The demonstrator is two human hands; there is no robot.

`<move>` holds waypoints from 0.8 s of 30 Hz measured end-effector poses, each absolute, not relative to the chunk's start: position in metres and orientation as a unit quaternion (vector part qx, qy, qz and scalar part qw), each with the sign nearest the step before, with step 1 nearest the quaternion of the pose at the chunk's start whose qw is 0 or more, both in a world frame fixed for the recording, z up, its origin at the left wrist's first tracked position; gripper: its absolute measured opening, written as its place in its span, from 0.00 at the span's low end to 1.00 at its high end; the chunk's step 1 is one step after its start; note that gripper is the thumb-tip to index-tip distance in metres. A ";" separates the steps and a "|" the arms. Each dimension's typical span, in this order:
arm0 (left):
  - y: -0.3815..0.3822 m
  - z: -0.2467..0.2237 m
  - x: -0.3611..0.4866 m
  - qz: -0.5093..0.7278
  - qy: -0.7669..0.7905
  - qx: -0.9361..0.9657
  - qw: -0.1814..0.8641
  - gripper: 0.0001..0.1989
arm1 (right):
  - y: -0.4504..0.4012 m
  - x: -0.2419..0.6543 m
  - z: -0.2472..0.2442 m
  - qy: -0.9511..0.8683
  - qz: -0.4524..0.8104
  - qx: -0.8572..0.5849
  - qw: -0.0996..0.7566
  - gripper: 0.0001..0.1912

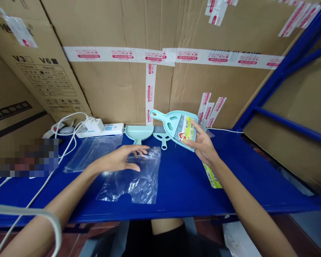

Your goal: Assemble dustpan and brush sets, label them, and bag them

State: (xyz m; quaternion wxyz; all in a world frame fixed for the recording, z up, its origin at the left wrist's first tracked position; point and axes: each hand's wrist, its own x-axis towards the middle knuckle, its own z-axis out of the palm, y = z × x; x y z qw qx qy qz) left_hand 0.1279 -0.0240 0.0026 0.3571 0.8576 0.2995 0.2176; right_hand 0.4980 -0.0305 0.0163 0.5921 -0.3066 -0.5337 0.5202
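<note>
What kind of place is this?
Probably a packing corner in a storeroom or warehouse: large brown cardboard boxes sealed with red-and-white tape, clear plastic bags, and a blue table.

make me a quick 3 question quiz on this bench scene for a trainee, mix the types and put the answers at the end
1. Multiple choice: which grip is on the dustpan set with the printed card?
a) the left hand's
b) the right hand's
c) both hands'

2. True or false: in the head view, the white power strip lies to the left of the loose dustpan.

3. Fill in the blank: the colour of the table is ____.

Key: 1 b; 2 true; 3 blue
</note>
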 end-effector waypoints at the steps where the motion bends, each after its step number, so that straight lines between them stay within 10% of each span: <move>1: -0.024 -0.004 0.135 0.208 0.298 0.867 0.341 0.37 | -0.030 0.500 0.015 -0.541 0.518 -0.307 0.587 0.68; 7: -0.016 -0.019 0.130 0.154 0.309 0.900 0.266 0.10 | -0.027 0.516 0.010 -0.598 0.553 -0.322 0.482 0.70; 24: -0.037 -0.002 0.150 0.248 0.183 0.877 0.368 0.04 | -0.031 0.512 -0.014 -0.715 0.641 -0.194 0.198 0.62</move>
